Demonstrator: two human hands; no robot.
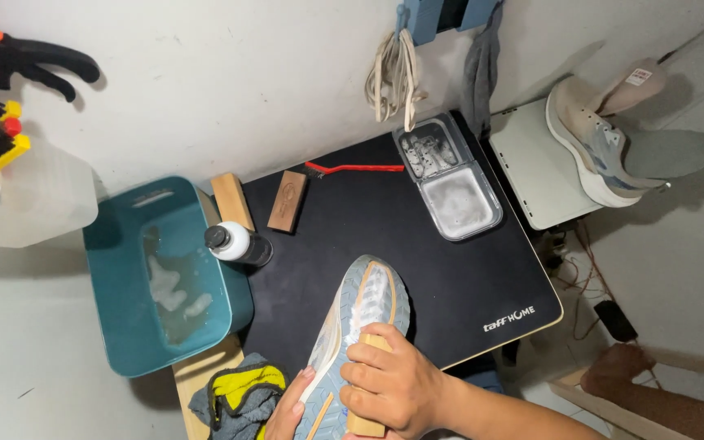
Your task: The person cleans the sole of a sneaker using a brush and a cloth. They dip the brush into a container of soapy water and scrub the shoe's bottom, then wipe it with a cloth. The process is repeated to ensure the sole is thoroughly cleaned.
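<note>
Black mat [417,244] on a table against a white wall [230,81]. Lower centre: sole-up shoe [362,305], right hand [393,383] fingers curled around a wooden brush [368,346] on it; left hand [287,415] fingers pressed along its edge.

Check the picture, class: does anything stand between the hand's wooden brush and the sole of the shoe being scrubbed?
Nothing visible does. The right hand presses the wooden brush straight onto the foamy sole of the shoe, while the left hand steadies its edge.
</note>
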